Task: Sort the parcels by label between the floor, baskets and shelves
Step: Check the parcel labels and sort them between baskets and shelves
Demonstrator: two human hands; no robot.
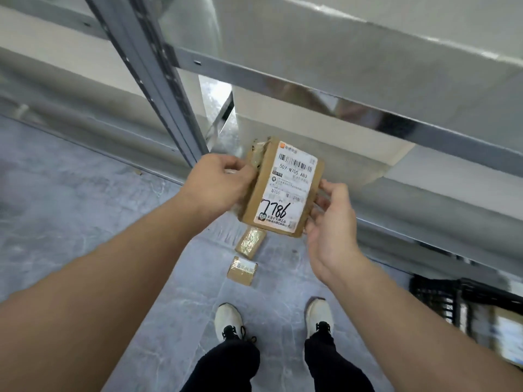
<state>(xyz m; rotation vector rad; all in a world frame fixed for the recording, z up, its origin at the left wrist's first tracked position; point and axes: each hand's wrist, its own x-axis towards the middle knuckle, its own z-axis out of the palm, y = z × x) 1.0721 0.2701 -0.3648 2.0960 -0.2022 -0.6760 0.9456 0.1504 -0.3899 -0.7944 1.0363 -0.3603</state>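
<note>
A small brown cardboard parcel (283, 188) is held up in front of me, its white label facing the camera with "7786" written in black marker. My left hand (219, 183) grips its left edge, fingers curled round the taped end. My right hand (331, 224) holds the right edge and lower corner. Two more small taped parcels lie on the grey floor below: one (250, 241) just under the held box, another (242, 270) nearer my feet.
A grey metal shelf rack (368, 108) with white boards fills the top and right; its upright post (158, 89) stands left of the parcel. A black basket (458, 301) holding a parcel sits at the lower right. My white shoes (229, 321) stand on the floor.
</note>
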